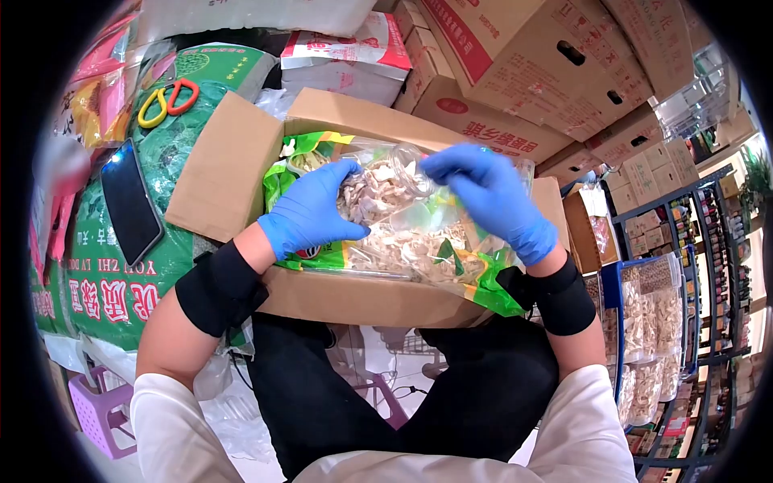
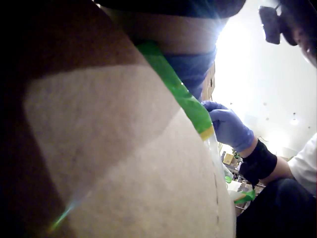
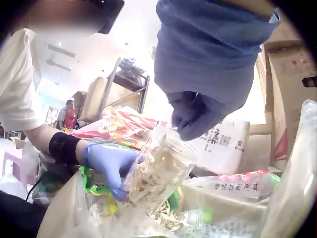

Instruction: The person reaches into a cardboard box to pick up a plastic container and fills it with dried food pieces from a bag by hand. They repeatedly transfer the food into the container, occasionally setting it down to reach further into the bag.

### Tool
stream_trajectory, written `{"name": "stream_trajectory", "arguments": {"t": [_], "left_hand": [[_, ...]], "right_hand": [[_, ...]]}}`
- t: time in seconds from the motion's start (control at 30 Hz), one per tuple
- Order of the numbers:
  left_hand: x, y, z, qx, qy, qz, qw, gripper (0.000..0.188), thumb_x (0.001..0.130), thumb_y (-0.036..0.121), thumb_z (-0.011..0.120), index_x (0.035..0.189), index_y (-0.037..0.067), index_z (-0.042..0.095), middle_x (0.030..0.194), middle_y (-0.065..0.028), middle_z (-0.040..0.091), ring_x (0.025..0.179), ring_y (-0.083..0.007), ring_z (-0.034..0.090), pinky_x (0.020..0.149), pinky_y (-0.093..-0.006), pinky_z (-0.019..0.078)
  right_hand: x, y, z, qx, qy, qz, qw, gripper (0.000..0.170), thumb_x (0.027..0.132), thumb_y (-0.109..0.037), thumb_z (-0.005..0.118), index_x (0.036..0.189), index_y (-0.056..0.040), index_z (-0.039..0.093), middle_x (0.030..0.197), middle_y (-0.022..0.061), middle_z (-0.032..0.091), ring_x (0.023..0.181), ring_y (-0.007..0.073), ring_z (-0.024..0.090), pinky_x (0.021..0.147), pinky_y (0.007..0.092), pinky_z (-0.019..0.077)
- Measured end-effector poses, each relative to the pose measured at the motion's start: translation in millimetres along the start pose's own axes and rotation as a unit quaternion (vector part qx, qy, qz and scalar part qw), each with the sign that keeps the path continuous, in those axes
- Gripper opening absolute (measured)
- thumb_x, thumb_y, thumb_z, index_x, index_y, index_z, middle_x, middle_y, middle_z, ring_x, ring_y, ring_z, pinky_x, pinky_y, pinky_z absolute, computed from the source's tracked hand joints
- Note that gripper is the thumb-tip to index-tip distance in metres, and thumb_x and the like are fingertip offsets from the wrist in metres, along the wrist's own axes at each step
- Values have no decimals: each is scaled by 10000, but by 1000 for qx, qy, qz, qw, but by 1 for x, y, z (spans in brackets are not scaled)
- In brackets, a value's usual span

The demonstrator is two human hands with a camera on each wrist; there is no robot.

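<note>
A clear plastic jar [image 3: 161,171] is filled with pale dried slices that look like mushroom. My gloved left hand [image 1: 310,209] grips it around the side, thumb and fingers spread about its body. The jar lies tilted over an open cardboard box [image 1: 370,298], its mouth toward the right hand. Close above that mouth is my gloved right hand [image 1: 487,193], fingers curled and bunched together; nothing shows between them. Under both hands, a green-edged clear bag [image 1: 346,253] holds more dried slices [image 1: 403,249] inside the box. The left wrist view is mostly blocked by a box wall.
Left of the box, a phone [image 1: 131,201] and scissors with red and yellow handles [image 1: 167,103] lie on green sacks [image 1: 121,266]. Cartons [image 1: 531,64] are stacked behind. Shelves of goods [image 1: 684,241] stand at the right, and a purple stool [image 1: 101,410] at lower left.
</note>
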State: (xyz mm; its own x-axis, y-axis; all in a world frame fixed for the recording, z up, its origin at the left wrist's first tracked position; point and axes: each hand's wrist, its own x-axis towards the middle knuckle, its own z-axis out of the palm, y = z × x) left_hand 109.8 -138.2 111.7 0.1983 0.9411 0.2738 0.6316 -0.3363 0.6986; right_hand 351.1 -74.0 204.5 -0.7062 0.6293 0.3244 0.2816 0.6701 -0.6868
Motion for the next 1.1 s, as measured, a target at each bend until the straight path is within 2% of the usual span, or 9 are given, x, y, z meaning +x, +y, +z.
{"name": "stream_trajectory", "arguments": {"t": [0.07,0.17,0.33,0.4,0.5,0.6,0.8,0.93,1.1], "left_hand": [[0,0,1,8,7,18,1000,765,588,308,823,1206,10,486,1095,-187,574,1022,-322,572,913,-375,453],[-1,-2,-1,17,17,54,998,748,587,304,820,1193,15,491,1078,-179,578,1003,-315,579,905,-373,456],[1,-2,1,-14,26,3,1000,738,584,299,824,1180,17,493,1071,-170,574,998,-290,580,903,-358,457],[2,-3,1,-15,53,0,998,725,588,290,823,1175,19,493,1072,-167,569,1006,-285,576,904,-357,455],[0,1,1,3,55,0,999,725,593,283,822,1181,24,487,1082,-158,563,1014,-282,572,910,-357,453],[0,2,1,4,52,7,999,723,598,275,820,1186,28,479,1092,-156,556,1024,-284,567,916,-359,450],[1,-1,2,-32,52,58,996,825,578,260,827,1262,19,433,1142,-216,549,1072,-357,551,929,-406,449],[2,-6,8,-81,36,63,994,829,573,258,831,1258,19,431,1132,-213,558,1060,-357,562,921,-407,457],[3,6,2,-135,20,11,991,819,569,264,833,1237,4,437,1101,-210,585,1002,-357,595,882,-397,481]], "right_hand": [[-3,-6,8,-66,-109,-50,991,350,749,48,517,1063,-24,653,1020,138,655,923,210,641,814,297,500],[-5,-6,19,-21,-139,-38,989,347,763,49,514,1077,-19,646,1055,134,640,942,205,628,810,284,492],[-3,2,10,106,65,64,990,261,789,47,512,1009,2,644,955,105,663,890,196,640,805,276,495],[-2,-2,9,65,60,69,994,240,779,42,513,973,-6,646,920,99,668,867,207,646,799,297,502],[-2,-16,10,-94,-62,-30,993,305,757,22,501,1032,-9,628,1010,111,658,948,228,633,868,345,493],[-5,-18,10,29,-84,10,996,400,761,11,487,1142,-15,604,1103,125,635,1036,231,611,927,344,465],[-5,-24,9,36,-174,-46,983,547,797,28,447,1340,-29,486,1308,118,544,1208,220,516,1041,345,377],[-6,-27,19,-2,-174,-92,981,525,815,5,493,1339,-30,485,1285,110,564,1205,225,519,1013,346,400],[-2,-39,14,37,-69,57,995,355,799,-75,571,1153,-60,608,1113,125,622,1072,264,583,927,377,450]]}}
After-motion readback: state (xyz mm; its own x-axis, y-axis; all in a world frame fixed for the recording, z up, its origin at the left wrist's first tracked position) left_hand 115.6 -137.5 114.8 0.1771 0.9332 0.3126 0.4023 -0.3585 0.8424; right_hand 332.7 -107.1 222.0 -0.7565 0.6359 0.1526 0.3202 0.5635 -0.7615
